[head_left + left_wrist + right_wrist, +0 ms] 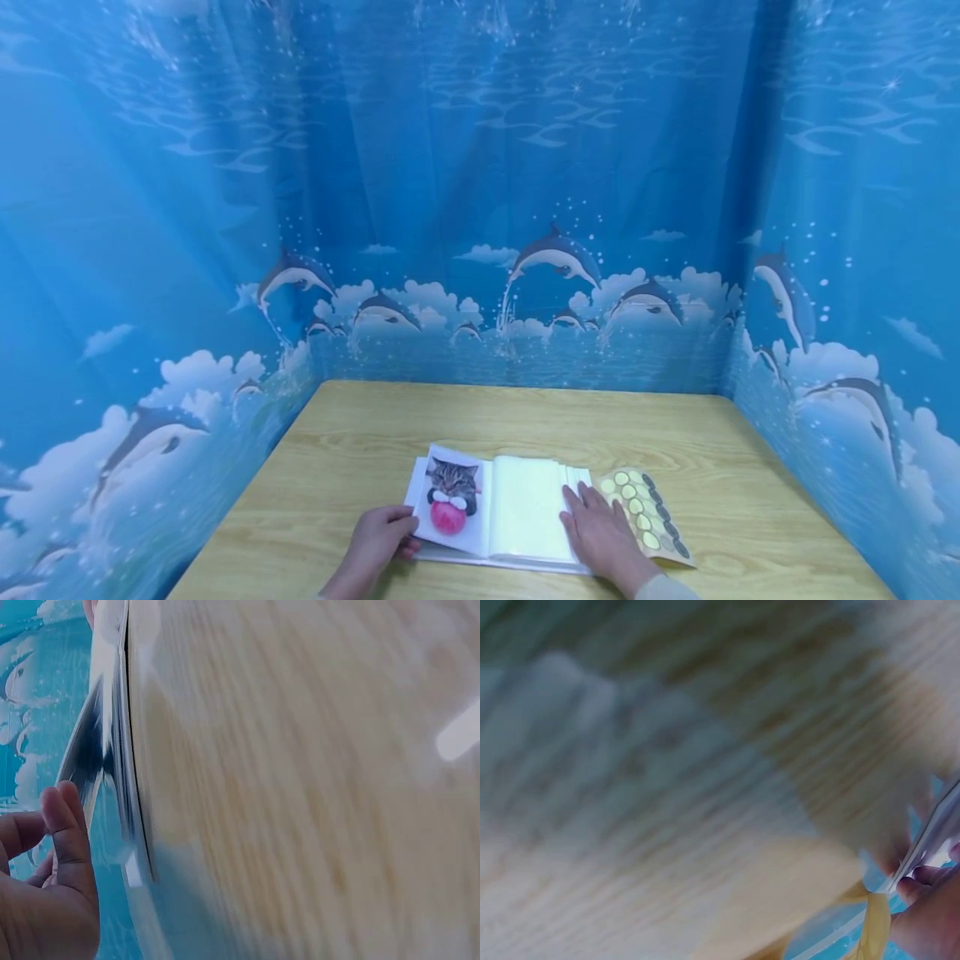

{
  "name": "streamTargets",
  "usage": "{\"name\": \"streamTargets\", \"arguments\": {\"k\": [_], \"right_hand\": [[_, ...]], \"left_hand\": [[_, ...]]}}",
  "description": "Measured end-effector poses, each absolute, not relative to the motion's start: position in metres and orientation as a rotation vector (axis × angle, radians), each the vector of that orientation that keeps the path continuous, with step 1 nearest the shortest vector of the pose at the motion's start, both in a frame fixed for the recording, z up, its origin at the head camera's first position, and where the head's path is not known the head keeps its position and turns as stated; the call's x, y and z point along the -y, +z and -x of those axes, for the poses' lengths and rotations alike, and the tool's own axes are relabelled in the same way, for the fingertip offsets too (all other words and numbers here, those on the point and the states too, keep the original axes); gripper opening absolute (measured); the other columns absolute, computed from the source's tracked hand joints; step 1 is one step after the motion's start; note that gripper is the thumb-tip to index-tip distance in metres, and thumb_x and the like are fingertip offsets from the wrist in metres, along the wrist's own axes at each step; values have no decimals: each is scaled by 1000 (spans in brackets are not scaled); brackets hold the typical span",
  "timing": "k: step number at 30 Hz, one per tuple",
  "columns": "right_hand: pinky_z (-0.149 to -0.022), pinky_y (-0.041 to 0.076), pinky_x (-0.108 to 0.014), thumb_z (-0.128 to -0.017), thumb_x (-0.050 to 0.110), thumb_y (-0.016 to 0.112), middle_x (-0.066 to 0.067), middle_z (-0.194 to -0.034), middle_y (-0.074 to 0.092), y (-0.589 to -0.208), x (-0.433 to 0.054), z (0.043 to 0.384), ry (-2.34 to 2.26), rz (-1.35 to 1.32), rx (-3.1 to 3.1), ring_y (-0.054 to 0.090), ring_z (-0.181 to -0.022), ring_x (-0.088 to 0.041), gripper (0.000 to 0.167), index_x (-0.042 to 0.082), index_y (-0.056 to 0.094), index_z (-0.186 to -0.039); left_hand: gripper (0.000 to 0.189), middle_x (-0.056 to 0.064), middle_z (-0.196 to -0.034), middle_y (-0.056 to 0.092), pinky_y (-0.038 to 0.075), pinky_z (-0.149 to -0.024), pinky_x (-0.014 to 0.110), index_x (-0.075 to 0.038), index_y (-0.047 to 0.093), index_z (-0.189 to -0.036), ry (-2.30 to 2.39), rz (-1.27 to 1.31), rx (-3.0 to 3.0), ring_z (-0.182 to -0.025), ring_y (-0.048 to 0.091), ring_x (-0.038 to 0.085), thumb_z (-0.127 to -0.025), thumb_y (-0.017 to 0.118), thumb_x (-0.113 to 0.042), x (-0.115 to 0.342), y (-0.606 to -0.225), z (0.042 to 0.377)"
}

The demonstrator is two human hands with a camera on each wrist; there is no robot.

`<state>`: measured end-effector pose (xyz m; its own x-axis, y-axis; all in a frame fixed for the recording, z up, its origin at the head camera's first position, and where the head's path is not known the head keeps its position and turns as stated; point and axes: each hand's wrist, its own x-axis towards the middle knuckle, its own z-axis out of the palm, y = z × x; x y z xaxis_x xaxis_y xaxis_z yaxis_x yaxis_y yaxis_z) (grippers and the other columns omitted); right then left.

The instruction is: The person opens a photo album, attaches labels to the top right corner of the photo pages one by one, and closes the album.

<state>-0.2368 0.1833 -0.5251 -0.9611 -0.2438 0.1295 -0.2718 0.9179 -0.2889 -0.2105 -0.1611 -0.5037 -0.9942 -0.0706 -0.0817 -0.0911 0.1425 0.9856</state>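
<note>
A white photo album (528,512) lies spread on the table. Its left leaf carries a photo of a cat with a pink ball (450,497), and this leaf is tilted up from the pages below. My left hand (380,537) pinches the leaf's outer left edge between thumb and fingers; in the left wrist view the fingertips (66,806) meet at the lifted edge. My right hand (603,533) rests with fingers extended on the outer part of the blank right page. In the right wrist view only part of that hand (930,915) shows at the corner, beside the album's edge.
Partly beneath the right hand and beside the album lies a sheet of round stickers (647,510), pale yellow with a dark row along its right side. The wood-grain table (517,417) is enclosed by a blue dolphin-print curtain (450,208) at the back and both sides.
</note>
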Motion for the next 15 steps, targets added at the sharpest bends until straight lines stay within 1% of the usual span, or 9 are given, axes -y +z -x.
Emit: {"name": "streamTargets", "arguments": {"k": [8,15], "right_hand": [[-111,19,-71,-106,34,42,-25,-152,37,-524,-183,236,470,-403,2996,33,-140,-44,52,4,43,-148],[-111,20,-70,-105,35,43,-25,-151,38,-524,-183,238,446,-411,2983,34,-139,-44,53,3,44,-147]], "left_hand": [[37,16,-82,69,60,-57,32,26,55,-115,1973,179,-2463,-60,65,16,-85,62,4,170,-507,211],[34,9,-82,69,54,-53,29,15,65,-110,1780,256,-2688,-63,60,14,-81,69,-3,170,-505,212]]}}
